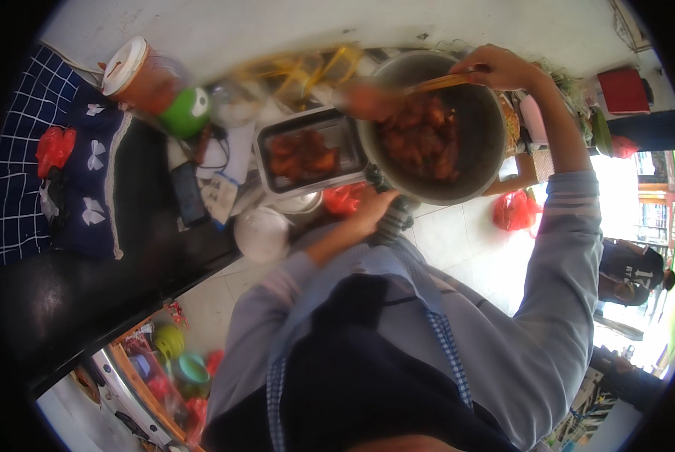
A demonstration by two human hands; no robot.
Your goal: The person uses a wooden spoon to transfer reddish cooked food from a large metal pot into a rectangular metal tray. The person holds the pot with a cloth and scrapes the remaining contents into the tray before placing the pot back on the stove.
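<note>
My right hand (496,69) is closed round the handle of a wooden spoon (437,83) above a large metal pot (482,143). The spoon's far end is smeared by motion and carries reddish-brown food (369,102) over the pot's left rim. Chunks of saucy, reddish-brown food (426,139) lie in the pot. Left of it, a rectangular metal tray (349,147) holds more such pieces (303,154). Below the pot's near rim, my left hand (371,211) grips a grey striped cloth (392,222); its fingers are partly hidden.
A white round container (262,233) stands near the tray. A phone (187,194), a green item (185,113) and a lidded tub (138,71) sit farther left on the dark counter (138,211). Red plastic bags (514,209) are at the right. Another person (631,271) is in the background.
</note>
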